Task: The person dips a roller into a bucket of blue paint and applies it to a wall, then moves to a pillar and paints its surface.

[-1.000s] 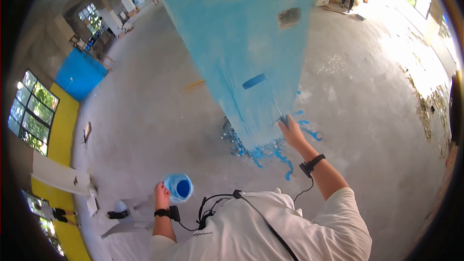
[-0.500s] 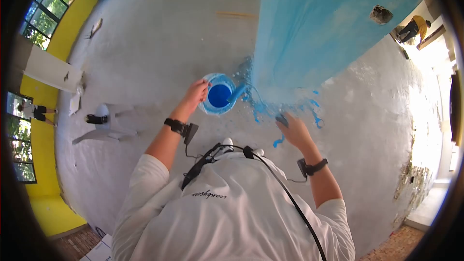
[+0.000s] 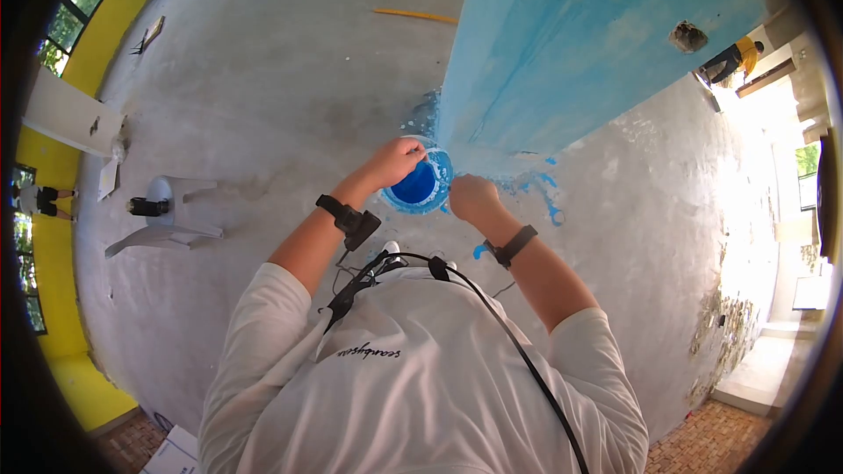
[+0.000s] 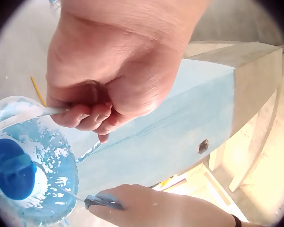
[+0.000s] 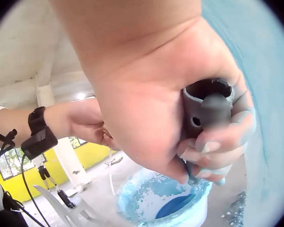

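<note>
In the head view my left hand [image 3: 395,165] holds up a paint-smeared bucket [image 4: 61,163] by its white bail handle [image 4: 26,117]. Deep blue paint [image 3: 420,184] lies in the bottom of the bucket. My right hand [image 3: 475,200] grips the dark handle [image 5: 191,113] of a paint roller, just right of the bucket's rim. The roller's thin wire frame [image 4: 68,193] slants over the rim, and its blue sleeve [image 4: 16,164] sits down at the paint. Right beside the bucket rises a column painted light blue [image 3: 562,61].
Blue paint splashes [image 3: 546,193] mark the concrete floor around the column's foot. A yellow stick [image 3: 413,15] lies beyond. To the left stands a pale plastic chair [image 3: 162,235] with a black object on it. One person [image 3: 746,54] bends far right; another [image 3: 39,200] stands far left.
The roller has come off the column's face and down into the bucket. My left hand has brought the bucket forward and rightward, and both hands are now close together. The head view has tilted down.
</note>
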`<state>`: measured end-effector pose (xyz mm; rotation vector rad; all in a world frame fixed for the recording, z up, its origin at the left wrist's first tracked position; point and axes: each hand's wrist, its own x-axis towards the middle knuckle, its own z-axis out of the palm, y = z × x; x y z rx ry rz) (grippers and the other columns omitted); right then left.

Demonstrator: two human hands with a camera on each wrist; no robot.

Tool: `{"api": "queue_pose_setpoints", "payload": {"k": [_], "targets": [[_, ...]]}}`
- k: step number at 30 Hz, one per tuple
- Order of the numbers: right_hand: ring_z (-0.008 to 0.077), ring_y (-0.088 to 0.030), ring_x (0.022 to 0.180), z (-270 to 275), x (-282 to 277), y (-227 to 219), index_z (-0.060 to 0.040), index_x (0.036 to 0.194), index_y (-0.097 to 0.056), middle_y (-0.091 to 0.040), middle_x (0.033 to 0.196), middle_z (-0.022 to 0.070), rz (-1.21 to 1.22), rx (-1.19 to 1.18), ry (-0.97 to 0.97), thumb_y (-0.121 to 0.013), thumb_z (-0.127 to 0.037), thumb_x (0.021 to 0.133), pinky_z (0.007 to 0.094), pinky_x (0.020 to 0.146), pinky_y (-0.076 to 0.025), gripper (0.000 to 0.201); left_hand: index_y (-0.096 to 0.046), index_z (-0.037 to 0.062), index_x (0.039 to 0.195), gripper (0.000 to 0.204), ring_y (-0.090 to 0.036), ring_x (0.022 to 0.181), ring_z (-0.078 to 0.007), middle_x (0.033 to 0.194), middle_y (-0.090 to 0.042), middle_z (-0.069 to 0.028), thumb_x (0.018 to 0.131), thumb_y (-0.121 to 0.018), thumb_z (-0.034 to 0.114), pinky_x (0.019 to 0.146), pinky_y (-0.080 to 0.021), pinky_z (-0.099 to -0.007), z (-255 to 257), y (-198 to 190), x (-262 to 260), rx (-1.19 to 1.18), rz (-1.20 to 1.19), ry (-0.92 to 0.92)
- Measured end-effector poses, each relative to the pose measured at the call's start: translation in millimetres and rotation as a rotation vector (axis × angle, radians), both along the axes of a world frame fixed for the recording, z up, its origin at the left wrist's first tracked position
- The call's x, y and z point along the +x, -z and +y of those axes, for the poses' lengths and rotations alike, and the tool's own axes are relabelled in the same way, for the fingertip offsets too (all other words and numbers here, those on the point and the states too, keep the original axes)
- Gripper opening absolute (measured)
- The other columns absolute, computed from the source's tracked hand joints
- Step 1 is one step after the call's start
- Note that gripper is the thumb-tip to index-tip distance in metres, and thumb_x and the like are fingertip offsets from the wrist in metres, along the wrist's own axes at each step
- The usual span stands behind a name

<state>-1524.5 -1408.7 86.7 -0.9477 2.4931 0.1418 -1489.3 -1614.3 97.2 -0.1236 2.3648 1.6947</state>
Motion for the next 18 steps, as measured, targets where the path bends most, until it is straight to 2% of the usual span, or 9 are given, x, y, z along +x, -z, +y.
{"api": "queue_pose_setpoints", "payload": {"k": [3,5,6,8,9,11,15,17,18], "targets": [[0.0347,-0.067,0.086,1,-7,13,-0.0017,0.091,-0.067,-0.068,0.097,0.0177,-0.063,0.027,0.07,-0.053,-0.031,0.091,0.0438,0.068,-0.054,0.033,-0.063,-0.0005,0.088,0.023,-0.057,0.067,-0.0191,0.074,-0.062,-0.0102,0.092,-0.051,0.019,0.063,-0.045,-0.032,2,3,-4,-0.072,0.049,0.04],[0.0327,-0.068,0.073,11,-8,32,0.0013,0.082,-0.067,-0.068,0.082,0.019,-0.045,-0.2,0.087,-0.053,-0.036,0.091,0.0422,0.061,-0.053,0.041,-0.064,-0.0008,0.089,0.024,-0.059,0.071,-0.0225,0.079,-0.064,-0.0123,0.092,-0.051,0.019,0.066,-0.046,-0.0332,2,7,-6,-0.093,0.104,0.04],[0.0327,-0.068,0.073,9,-10,25,0.0013,0.082,-0.067,-0.068,0.082,0.019,-0.042,-0.194,0.09,-0.053,-0.036,0.091,0.0422,0.061,-0.053,0.041,-0.064,-0.0011,0.089,0.024,-0.061,0.076,-0.026,0.084,-0.065,-0.0144,0.092,-0.051,0.019,0.069,-0.047,-0.0343,2,9,-6,-0.117,0.156,0.034],[0.0271,-0.063,0.055,1,-16,3,0.0027,0.07,-0.064,-0.061,0.06,0.016,-0.473,-0.052,0.324,-0.052,-0.042,0.09,0.0405,0.053,-0.048,0.05,-0.064,-0.001,0.089,0.023,-0.062,0.08,-0.028,0.087,-0.066,-0.015,0.092,-0.052,0.019,0.071,-0.047,-0.0349,-1,8,-8,-0.095,0.137,0.024],[0.0271,-0.063,0.055,3,-17,3,0.0027,0.07,-0.064,-0.061,0.06,0.016,-0.469,-0.049,0.329,-0.052,-0.042,0.09,0.0405,0.053,-0.048,0.05,-0.064,-0.0008,0.089,0.023,-0.063,0.084,-0.0299,0.091,-0.067,-0.0156,0.091,-0.052,0.019,0.073,-0.047,-0.0355,-3,9,-8,-0.081,0.116,0.012],[0.0207,-0.052,0.043,11,-22,3,0.0005,0.06,-0.061,-0.051,0.047,0.0101,-0.627,-0.143,0.373,-0.051,-0.047,0.09,0.0367,0.045,-0.041,0.056,-0.064,-0.0008,0.089,0.023,-0.063,0.082,-0.0288,0.09,-0.067,-0.0149,0.091,-0.052,0.019,0.072,-0.047,-0.0352,-7,11,-9,-0.086,0.12,0.026],[0.0146,-0.047,0.042,40,-16,-32,-0.0023,0.068,-0.064,-0.052,0.051,0.0059,-0.827,-0.204,0.54,-0.051,-0.044,0.091,0.0303,0.041,-0.035,0.05,-0.064,-0.0004,0.089,0.023,-0.062,0.079,-0.0254,0.087,-0.067,-0.0129,0.092,-0.052,0.018,0.071,-0.047,-0.0343,-12,5,-3,-0.032,0.093,0.0],[0.0094,-0.04,0.042,66,-5,-35,-0.0034,0.083,-0.066,-0.048,0.054,-0.0001,-0.937,-0.318,0.696,-0.048,-0.037,0.095,0.0265,0.039,-0.028,0.04,-0.064,-0.0002,0.088,0.023,-0.062,0.078,-0.0241,0.086,-0.067,-0.0124,0.092,-0.052,0.018,0.07,-0.047,-0.0338,-18,3,-4,0.0,0.088,0.003],[0.0094,-0.04,0.042,74,1,-40,-0.0034,0.083,-0.066,-0.048,0.054,-0.0001,-0.929,-0.315,0.698,-0.048,-0.037,0.095,0.0265,0.039,-0.028,0.04,-0.064,-0.0001,0.088,0.023,-0.062,0.077,-0.0228,0.086,-0.066,-0.0118,0.092,-0.052,0.018,0.07,-0.047,-0.0333,-21,1,-5,0.029,0.08,0.003]]}}
